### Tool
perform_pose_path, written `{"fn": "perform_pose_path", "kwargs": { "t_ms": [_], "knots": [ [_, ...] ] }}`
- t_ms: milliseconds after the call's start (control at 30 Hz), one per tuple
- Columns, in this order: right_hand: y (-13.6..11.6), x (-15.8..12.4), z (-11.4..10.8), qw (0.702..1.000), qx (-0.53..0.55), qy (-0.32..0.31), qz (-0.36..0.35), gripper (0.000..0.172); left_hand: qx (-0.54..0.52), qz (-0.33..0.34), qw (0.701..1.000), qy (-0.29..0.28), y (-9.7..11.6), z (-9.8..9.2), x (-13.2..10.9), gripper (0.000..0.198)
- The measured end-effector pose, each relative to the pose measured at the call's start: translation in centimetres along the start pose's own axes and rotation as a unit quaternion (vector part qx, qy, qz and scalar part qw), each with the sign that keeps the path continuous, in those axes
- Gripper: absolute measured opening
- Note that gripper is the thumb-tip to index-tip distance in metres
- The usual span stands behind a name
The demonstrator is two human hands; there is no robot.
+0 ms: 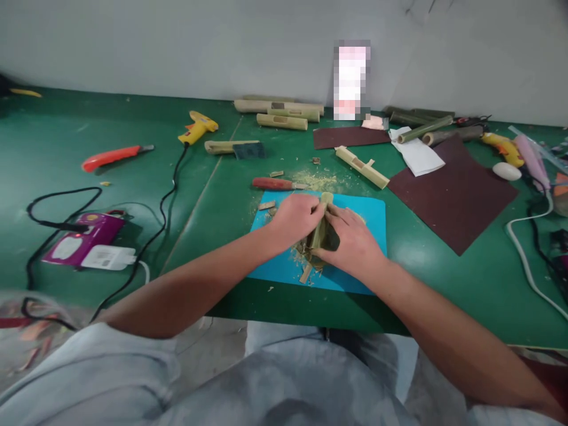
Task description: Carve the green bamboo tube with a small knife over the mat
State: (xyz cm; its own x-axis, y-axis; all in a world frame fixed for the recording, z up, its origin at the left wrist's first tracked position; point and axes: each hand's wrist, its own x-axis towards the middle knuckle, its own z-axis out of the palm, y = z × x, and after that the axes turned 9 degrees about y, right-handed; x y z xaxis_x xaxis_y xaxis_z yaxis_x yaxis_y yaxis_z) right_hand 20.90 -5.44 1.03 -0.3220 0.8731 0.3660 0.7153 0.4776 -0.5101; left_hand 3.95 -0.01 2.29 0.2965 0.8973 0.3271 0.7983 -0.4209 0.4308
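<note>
A pale green bamboo piece (316, 235) is held lengthwise over a blue mat (270, 266). My left hand (298, 220) is closed at its far left side, the fingers curled and partly hidden. From the right, my right hand (355, 239) grips the same piece, with its thumb near the close end and its fingers near the far end. Between that thumb and fingers shows a dark patch; I cannot tell if it is sandpaper or shadow. Shavings and small chips (306, 272) lie around the bamboo. A red-handled knife (277, 184) rests just beyond the mat.
Several cut bamboo tubes (281, 122) lie toward the wall. A notched bamboo piece (361, 167) is beyond the mat, near brown sheets (457, 195). To the left are a yellow glue gun (198, 128), an orange cutter (113, 158) and a purple power strip (84, 239) with cords.
</note>
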Motion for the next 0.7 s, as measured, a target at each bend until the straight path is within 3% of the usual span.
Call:
{"fn": "perform_pose_path", "kwargs": {
  "t_ms": [133,200,267,333,433,500,567,700],
  "knots": [
    [0.6,-0.4,0.3,1.000,0.006,0.016,-0.005,0.069,-0.025,0.032,0.999,-0.012,0.9,-0.9,-4.6,0.042],
    [0.8,-0.5,0.4,1.000,0.010,0.016,-0.008,0.067,-0.028,0.044,0.999,-0.014,1.1,-1.1,-5.7,0.041],
    [0.8,-0.5,0.3,1.000,0.015,0.013,-0.006,0.069,-0.018,0.054,0.998,-0.013,1.1,-0.9,-5.1,0.040],
    [0.7,-0.4,0.2,1.000,0.022,0.009,0.002,0.073,-0.003,0.050,0.999,-0.006,0.7,-0.3,-3.0,0.040],
    [0.4,-0.1,0.1,1.000,0.027,0.005,0.012,0.076,0.011,0.014,1.000,0.010,0.1,0.4,0.6,0.040],
    [0.4,0.0,0.1,0.999,0.030,0.004,0.015,0.076,0.012,-0.008,1.000,0.012,0.0,0.5,1.6,0.040],
    [0.5,0.0,0.3,0.999,0.038,0.005,0.024,0.076,0.006,-0.011,1.000,0.005,0.1,0.3,0.7,0.041],
    [1.0,-0.4,0.5,0.998,0.059,0.013,0.025,0.072,-0.006,0.028,0.999,-0.020,0.9,-0.6,-3.8,0.040]
  ]
}}
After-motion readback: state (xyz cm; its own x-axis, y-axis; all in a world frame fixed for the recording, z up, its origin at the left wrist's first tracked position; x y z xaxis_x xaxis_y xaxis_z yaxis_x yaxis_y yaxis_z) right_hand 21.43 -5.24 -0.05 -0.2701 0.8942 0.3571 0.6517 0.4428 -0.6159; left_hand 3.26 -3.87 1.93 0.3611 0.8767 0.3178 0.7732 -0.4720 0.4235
